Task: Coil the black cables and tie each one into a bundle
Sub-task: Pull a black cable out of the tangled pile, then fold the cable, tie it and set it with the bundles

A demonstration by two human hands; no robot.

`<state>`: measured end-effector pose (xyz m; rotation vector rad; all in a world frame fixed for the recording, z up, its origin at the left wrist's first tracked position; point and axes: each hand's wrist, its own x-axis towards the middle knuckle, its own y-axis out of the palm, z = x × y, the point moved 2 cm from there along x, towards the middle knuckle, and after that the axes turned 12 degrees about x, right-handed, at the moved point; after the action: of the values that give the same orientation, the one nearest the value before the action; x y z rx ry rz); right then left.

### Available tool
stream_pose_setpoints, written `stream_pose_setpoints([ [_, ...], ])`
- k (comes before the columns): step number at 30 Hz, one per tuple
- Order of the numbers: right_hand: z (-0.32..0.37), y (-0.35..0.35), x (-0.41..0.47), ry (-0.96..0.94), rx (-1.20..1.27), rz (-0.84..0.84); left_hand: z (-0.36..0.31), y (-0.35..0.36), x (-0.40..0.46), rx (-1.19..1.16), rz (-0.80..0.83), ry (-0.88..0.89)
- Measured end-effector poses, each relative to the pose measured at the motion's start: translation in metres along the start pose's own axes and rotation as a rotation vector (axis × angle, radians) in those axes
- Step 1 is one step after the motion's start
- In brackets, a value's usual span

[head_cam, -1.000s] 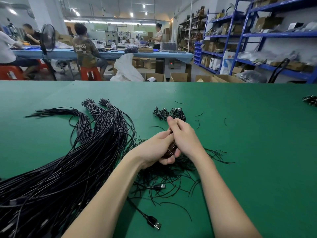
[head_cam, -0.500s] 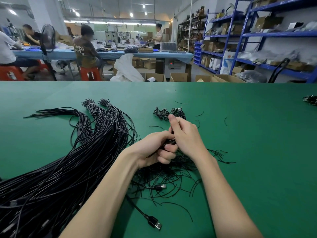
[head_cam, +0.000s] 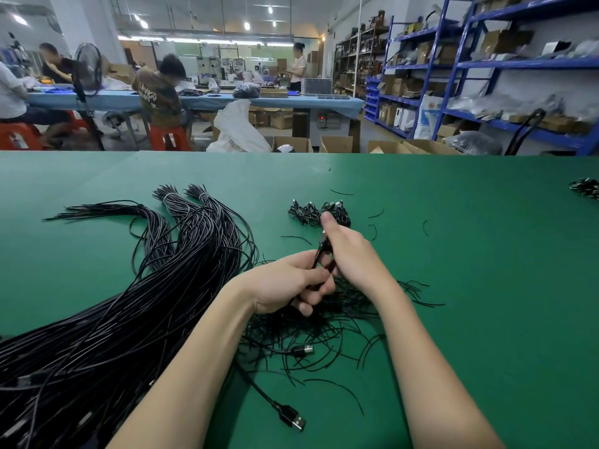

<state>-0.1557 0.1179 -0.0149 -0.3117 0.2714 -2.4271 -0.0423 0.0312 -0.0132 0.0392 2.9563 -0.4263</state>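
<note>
A green counter (head_cam: 470, 286) is seen spread across the near half of the scene. On its left side a large heap of loose black cables (head_cam: 107, 319) is laid, fanned from the near left corner toward the middle, with far ends gathered in banded tufts. A smaller tangle of thin black ties (head_cam: 327, 328) is scattered at the centre, just beneath the hands. A USB plug (head_cam: 293, 420) on a single lead is laid near the front edge, between the two forearms. A few finished small bundles (head_cam: 319, 213) are set in a row on the far side of the hands, and another small bundle (head_cam: 585, 189) is seen at the far right edge.

A partly coiled cable (head_cam: 322, 251) is held above the centre of the counter between both hands. The left hand (head_cam: 288, 283) is curled around its lower part, the grip pressed closed on it. The right hand (head_cam: 350, 251) is closed on its upper part, with the thumb extended upward.
</note>
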Motion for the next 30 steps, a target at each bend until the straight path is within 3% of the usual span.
stream_pose_setpoints([
  [5, -0.001, -0.018, -0.003, 0.011, 0.104, 0.149, 0.002, -0.002, 0.008, -0.036, -0.177, 0.051],
  [8, 0.002, -0.016, -0.003, -0.021, 0.066, 0.102, 0.001, 0.0, 0.012, 0.05, -0.229, 0.072],
  [15, 0.011, -0.003, -0.004, -0.036, 0.019, 0.007, 0.001, -0.003, 0.018, 0.501, -0.439, 0.054],
  [24, 0.017, 0.019, -0.008, -0.075, 0.265, -0.103, -0.005, -0.01, 0.014, 0.605, -0.535, 0.089],
  [26, 0.015, 0.02, -0.008, 0.016, 0.455, -0.08, -0.005, -0.01, 0.013, 0.524, -0.494, 0.087],
  [30, 0.006, 0.016, -0.011, 0.185, 0.672, 0.059, -0.002, -0.006, 0.012, -0.062, -0.278, 0.068],
])
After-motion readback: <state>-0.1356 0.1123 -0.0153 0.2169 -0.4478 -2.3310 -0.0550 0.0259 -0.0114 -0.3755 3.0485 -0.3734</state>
